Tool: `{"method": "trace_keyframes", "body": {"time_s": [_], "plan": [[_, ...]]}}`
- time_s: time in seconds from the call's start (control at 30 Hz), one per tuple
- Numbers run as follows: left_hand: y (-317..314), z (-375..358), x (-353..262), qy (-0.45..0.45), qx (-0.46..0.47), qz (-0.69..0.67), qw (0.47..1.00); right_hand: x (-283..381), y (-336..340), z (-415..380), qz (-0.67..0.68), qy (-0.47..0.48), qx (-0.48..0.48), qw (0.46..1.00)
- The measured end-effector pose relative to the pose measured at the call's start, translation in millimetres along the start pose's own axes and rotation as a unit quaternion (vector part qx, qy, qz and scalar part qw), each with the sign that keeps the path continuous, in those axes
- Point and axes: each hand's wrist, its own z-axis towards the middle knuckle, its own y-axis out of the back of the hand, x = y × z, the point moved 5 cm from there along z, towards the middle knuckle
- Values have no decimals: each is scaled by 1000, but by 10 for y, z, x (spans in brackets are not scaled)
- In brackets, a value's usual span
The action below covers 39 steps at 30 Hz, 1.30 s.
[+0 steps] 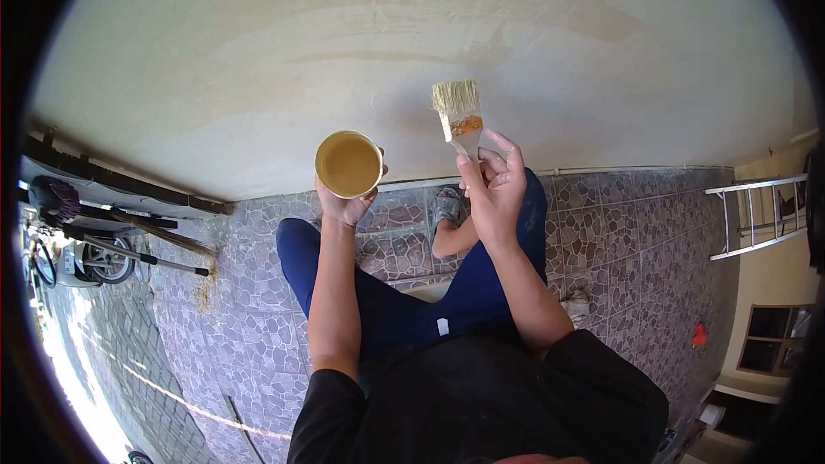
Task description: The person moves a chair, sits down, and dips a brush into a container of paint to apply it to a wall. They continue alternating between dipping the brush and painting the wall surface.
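Broad, flat paintbrush with pale bristles (460, 116): held before the cream wall (344, 26), above its lower edge, bristles away from the body. Right hand (498, 193): grip closed on the handle, presumably for control; elbow bent. Left hand (342, 206): grip curled around a round, pale-rimmed pot (349, 131) of tan liquid (351, 165), mouth up, presumably against spilling; forearm extended.

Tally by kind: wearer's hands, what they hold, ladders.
Hands: 2 (left hand, right hand)
Containers: 1 (round container of tan liquid, in the left hand)
Brushes: 1 (flat brush, in the right hand)
Ladders: 1 (metal ladder, far right)
Total: 5
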Motion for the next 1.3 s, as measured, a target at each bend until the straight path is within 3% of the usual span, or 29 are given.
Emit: {"method": "trace_keyframes", "body": {"time_s": [0.43,0.5,0.63,0.73,0.8,0.87,0.93,1.07,1.3], "plan": [[174,-53,-16,-8,-28,10,1000,-46,1,0,-9,4,-1,1000],[153,-38,-36,-9,-23,9,1000,-106,-5,21,-56,50,7,997],[132,-69,-74,-9,-14,11,1000,-175,-61,74,-11,-2,6,1000],[59,-96,-113,-20,-18,12,1000,-184,-193,233,22,-33,64,997],[-34,-82,-105,-20,-1,5,1000,-158,-307,355,-108,-52,141,983],[-34,-95,-135,-40,-13,-4,999,-246,-255,510,-160,-40,131,978],[-39,-93,-147,-42,-8,-9,999,-282,-158,641,-204,103,65,971],[-86,-118,-161,-39,0,-11,999,-284,261,677,-135,25,-18,990],[-83,-188,-263,-40,0,-1,999,-249,937,561,-166,-38,-130,977]]}}
